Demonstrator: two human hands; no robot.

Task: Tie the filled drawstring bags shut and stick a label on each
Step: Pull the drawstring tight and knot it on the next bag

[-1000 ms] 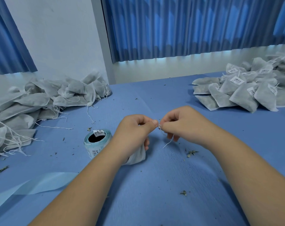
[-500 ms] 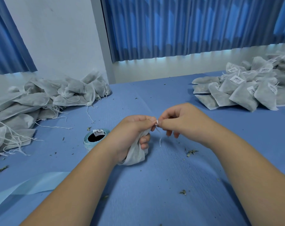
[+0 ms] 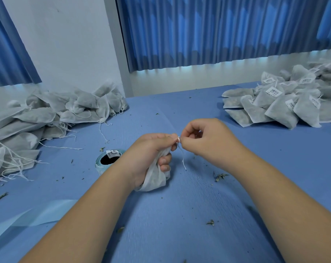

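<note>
many bags (image 3: 278,109) lie tied and labelled at far right; a heap (image 3: 47,114) at left waits with strings loose, so much is left. one bag (image 3: 155,179) hangs above mid-table, beside the label roll (image 3: 107,160). left hand (image 3: 147,158) curls round it, pinching its neck; right hand (image 3: 204,139) pinches the string (image 3: 183,160) there, fingers curled. knotting, i judge; no label visible on it.

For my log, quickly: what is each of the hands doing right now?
Left hand: closed, holding the white bag.
Right hand: closed, pinching the bag's string.
</note>
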